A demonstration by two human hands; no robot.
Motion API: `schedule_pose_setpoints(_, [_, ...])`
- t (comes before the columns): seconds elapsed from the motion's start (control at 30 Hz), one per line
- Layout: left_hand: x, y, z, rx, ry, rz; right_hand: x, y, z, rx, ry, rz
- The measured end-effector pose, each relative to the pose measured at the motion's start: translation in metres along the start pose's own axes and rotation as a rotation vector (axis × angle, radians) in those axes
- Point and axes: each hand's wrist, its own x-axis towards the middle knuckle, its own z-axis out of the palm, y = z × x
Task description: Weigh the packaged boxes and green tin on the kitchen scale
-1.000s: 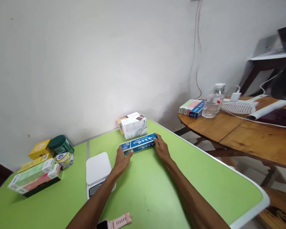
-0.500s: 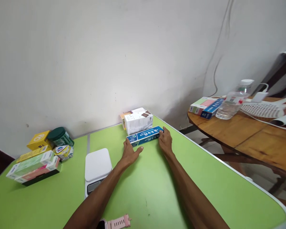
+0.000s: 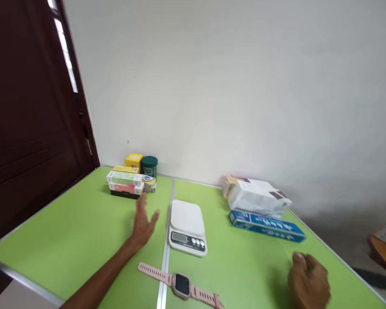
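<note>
My left hand (image 3: 143,223) is over the left half of the green table, thumb and fingers apart, holding nothing. Just beyond its fingertips is a stack of slim boxes (image 3: 125,179), pale green over pink over black. My right hand (image 3: 309,281), slightly blurred, is curled closed at the lower right with nothing visible in it. Farther back from it lies a blue toothpaste box (image 3: 266,225), apart from the hand, in front of a white carton (image 3: 255,198). Between the hands stands a white kitchen scale (image 3: 187,219) with a bare platform.
A pink-strapped smartwatch (image 3: 182,285) lies near the front, across the metal seam. Behind the stack are a yellow box (image 3: 134,160), a dark green jar (image 3: 149,166) and a small yellow-white box (image 3: 149,183). The wall borders the table's back; a dark door (image 3: 32,107) stands left.
Both hands have let go of the toothpaste box, which stays by the white carton. My left hand has moved left toward the stacked boxes, my right hand back nearer me. The view has turned left.
</note>
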Motion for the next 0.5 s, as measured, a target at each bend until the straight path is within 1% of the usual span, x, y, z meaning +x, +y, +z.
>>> schedule_pose_setpoints(0.03, [0.01, -0.019, -0.023, 0.073, 0.132, -0.025, -0.009, -0.02, 0.0, 0.018, 0.003, -0.005])
schedule_pose_setpoints(0.07, [0.021, -0.038, -0.044, 0.134, 0.255, -0.058, -0.02, -0.044, 0.002, 0.062, 0.009, -0.044])
schedule_pose_setpoints(0.1, [0.032, -0.056, -0.062, 0.172, 0.351, -0.096, -0.032, -0.07, 0.008, 0.127, -0.013, -0.134])
schedule_pose_setpoints(0.13, [0.043, -0.071, -0.076, 0.189, 0.422, -0.141, -0.046, -0.099, 0.017, 0.204, -0.078, -0.243])
schedule_pose_setpoints(0.17, [0.054, -0.085, -0.087, 0.187, 0.465, -0.191, -0.061, -0.129, 0.029, 0.287, -0.179, -0.337])
schedule_pose_setpoints(0.2, [0.064, -0.097, -0.095, 0.174, 0.485, -0.239, -0.075, -0.158, 0.044, 0.368, -0.305, -0.407])
schedule_pose_setpoints(0.23, [0.074, -0.106, -0.101, 0.153, 0.484, -0.281, -0.09, -0.186, 0.063, 0.442, -0.425, -0.438])
schedule_pose_setpoints(0.3, [0.088, -0.12, -0.105, 0.104, 0.44, -0.328, -0.117, -0.235, 0.105, 0.531, -0.668, -0.425])
schedule_pose_setpoints(0.37, [0.096, -0.128, -0.106, 0.032, 0.367, -0.339, -0.141, -0.271, 0.151, 0.552, -0.85, -0.368])
schedule_pose_setpoints(0.43, [0.099, -0.132, -0.105, -0.045, 0.294, -0.354, -0.161, -0.296, 0.193, 0.556, -0.947, -0.319])
schedule_pose_setpoints(0.5, [0.1, -0.134, -0.104, -0.086, 0.256, -0.388, -0.179, -0.309, 0.226, 0.556, -0.991, -0.293])
